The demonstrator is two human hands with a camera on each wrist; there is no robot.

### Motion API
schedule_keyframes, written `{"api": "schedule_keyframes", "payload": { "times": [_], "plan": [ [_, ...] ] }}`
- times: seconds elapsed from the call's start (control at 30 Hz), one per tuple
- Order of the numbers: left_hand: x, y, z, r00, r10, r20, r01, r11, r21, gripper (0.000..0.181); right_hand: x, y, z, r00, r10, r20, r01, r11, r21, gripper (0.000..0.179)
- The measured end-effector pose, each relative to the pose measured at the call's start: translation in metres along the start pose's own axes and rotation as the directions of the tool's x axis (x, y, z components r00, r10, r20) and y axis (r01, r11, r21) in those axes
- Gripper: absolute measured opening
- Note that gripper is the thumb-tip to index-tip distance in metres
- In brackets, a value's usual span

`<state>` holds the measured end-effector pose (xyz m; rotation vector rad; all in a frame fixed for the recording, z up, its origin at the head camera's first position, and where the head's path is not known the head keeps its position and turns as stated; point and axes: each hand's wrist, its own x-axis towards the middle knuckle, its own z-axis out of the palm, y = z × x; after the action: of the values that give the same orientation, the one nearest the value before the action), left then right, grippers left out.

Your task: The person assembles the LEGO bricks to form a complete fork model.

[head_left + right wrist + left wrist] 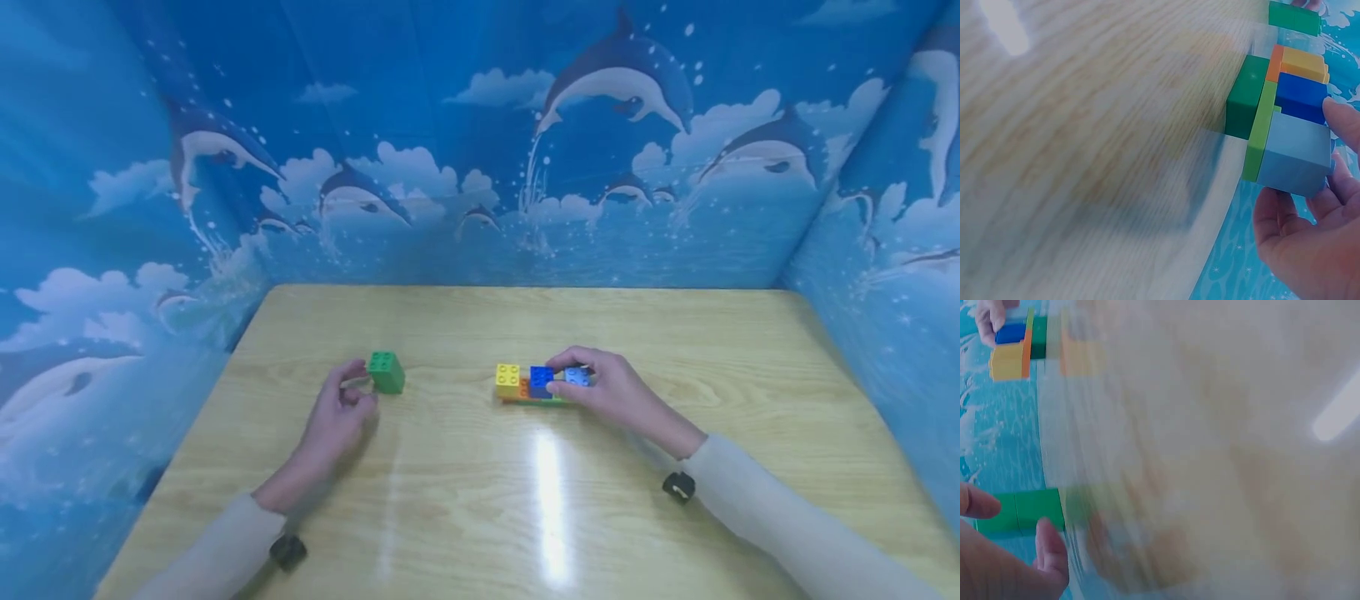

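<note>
My right hand (611,387) pinches the dark blue brick (541,382), thumb on its near side and index finger behind it. This brick stands between a yellow brick (507,380) and a light blue brick (1297,153), on an orange plate (1274,63) and a lime green plate (1260,134). Underneath is a dark green brick (1248,97). Farther left, an upright stack of two green bricks (387,373) stands on the table. Around its left side my left hand (337,421) is loosely spread, fingertips right at the stack.
The wooden table (450,500) reflects a bright streak of light. A blue curtain (450,100) printed with dolphins surrounds its back and sides. A small black device sits at each wrist, on the left (288,552) and the right (678,487).
</note>
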<state>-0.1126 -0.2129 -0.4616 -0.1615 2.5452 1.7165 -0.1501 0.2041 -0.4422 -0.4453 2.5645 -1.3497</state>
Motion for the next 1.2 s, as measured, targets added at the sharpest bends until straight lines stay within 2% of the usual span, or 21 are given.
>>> {"api": "schedule_keyframes", "payload": {
  "times": [0.13,0.3,0.57,0.73,0.97,1.2],
  "plan": [
    [0.012,-0.003,-0.006,0.999,0.032,0.037,-0.032,0.999,0.013,0.073,0.001,-0.001,0.002,1.0,-0.009,0.006,0.009,1.0,0.009,0.032],
    [0.025,-0.008,-0.011,0.992,0.046,0.119,-0.047,0.999,0.01,0.075,0.002,-0.001,0.003,1.0,0.0,0.002,0.0,1.0,0.007,0.031],
    [0.035,-0.01,-0.012,0.989,0.057,0.139,-0.06,0.998,0.018,0.071,0.002,-0.002,0.004,1.0,0.005,-0.006,-0.005,1.0,0.026,0.032],
    [0.039,-0.012,-0.012,0.989,0.058,0.139,-0.068,0.996,0.062,0.059,0.002,-0.002,0.004,1.0,-0.005,-0.009,0.006,1.0,0.028,0.032],
    [0.038,-0.012,-0.011,0.989,0.024,0.149,-0.038,0.995,0.091,0.053,0.001,-0.002,0.004,1.0,-0.007,-0.013,0.007,0.999,0.034,0.031],
    [0.031,-0.007,-0.001,0.984,0.097,0.151,-0.118,0.983,0.143,0.044,0.001,0.0,0.003,1.0,0.005,-0.019,-0.004,1.0,0.028,0.031]
  ]
}}
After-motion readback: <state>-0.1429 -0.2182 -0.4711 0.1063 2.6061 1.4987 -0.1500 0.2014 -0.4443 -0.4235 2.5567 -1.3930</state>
